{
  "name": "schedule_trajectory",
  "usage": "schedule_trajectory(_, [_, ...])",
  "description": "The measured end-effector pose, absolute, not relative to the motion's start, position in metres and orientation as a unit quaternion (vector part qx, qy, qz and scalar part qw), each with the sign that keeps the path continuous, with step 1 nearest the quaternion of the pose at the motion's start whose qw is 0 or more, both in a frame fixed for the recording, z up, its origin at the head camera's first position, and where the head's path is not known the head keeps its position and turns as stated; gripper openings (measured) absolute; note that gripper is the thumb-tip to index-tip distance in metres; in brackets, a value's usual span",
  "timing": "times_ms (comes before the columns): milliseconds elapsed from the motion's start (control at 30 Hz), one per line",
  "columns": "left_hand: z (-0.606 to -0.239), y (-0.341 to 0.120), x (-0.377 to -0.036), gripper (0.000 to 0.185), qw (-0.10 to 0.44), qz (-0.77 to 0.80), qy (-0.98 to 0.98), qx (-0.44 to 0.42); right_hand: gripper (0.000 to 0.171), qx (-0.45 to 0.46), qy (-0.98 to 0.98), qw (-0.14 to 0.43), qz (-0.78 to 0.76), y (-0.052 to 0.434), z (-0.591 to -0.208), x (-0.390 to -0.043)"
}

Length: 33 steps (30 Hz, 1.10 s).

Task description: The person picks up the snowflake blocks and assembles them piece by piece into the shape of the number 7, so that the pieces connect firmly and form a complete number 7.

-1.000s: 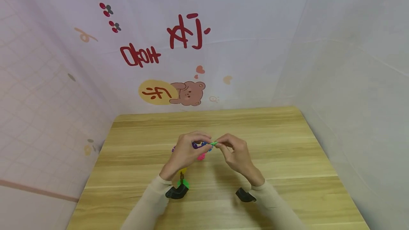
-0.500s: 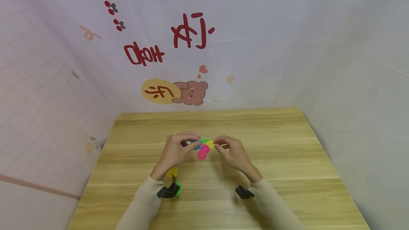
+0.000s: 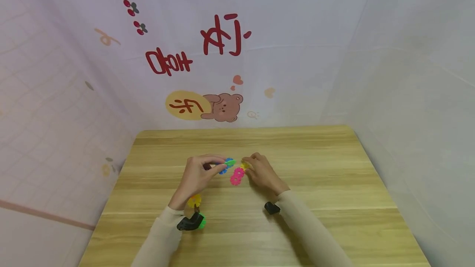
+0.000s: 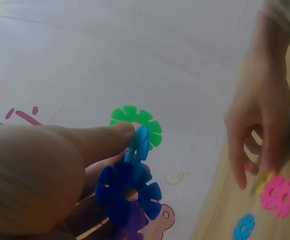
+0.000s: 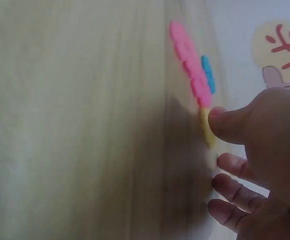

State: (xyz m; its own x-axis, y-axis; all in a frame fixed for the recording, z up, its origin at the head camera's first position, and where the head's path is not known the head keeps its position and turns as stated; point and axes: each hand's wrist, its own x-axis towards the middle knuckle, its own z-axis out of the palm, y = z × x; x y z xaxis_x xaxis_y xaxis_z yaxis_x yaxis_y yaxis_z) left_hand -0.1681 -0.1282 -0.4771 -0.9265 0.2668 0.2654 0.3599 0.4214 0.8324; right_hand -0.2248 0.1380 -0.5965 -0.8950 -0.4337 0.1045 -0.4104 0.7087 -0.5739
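My left hand (image 3: 198, 176) pinches a bright green flower-shaped disc (image 4: 150, 120) between thumb and fingers, above the table. Light blue (image 4: 142, 142), dark blue (image 4: 106, 194) and purple discs (image 4: 134, 220) link on below it, partly hidden by the fingers. Low over the table, my right hand (image 3: 263, 174) reaches a yellow disc (image 3: 243, 165); its thumb tip lies at the disc's edge in the right wrist view, with the other fingers loosely bent and spread. Two pink discs (image 3: 238, 175) overlap beside the yellow one. A blue disc (image 4: 243, 226) shows near them.
By the left wrist are another yellow disc (image 3: 194, 201), a brown piece (image 3: 196, 209) and a green disc (image 3: 202, 222), in a row. The wooden table (image 3: 315, 226) meets patterned cloth walls (image 3: 289, 52) at its back and sides.
My hands have parted. The left has moved left with the green and blue discs, and the row by its wrist has shifted left too. The right has come down to the yellow disc.
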Motion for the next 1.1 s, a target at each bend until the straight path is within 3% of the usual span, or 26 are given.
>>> schedule_trajectory(467, [-0.478,-0.129,-0.169,0.006,0.042,-0.506,-0.841,-0.190,0.018,-0.197,0.904,0.027,-0.380,0.157,-0.620,-0.240])
schedule_trajectory(633, [-0.479,-0.126,-0.169,0.006,0.042,-0.504,-0.841,-0.191,0.014,-0.133,0.889,0.025,-0.438,0.164,-0.590,-0.225])
schedule_trajectory(867, [-0.480,-0.119,-0.169,0.006,0.040,-0.505,-0.838,-0.203,0.020,-0.103,0.754,0.048,-0.646,0.173,-0.532,-0.200])
schedule_trajectory(1100, [-0.478,-0.110,-0.168,0.007,0.036,-0.508,-0.833,-0.217,0.023,-0.106,0.719,0.060,-0.685,0.168,-0.497,-0.182])
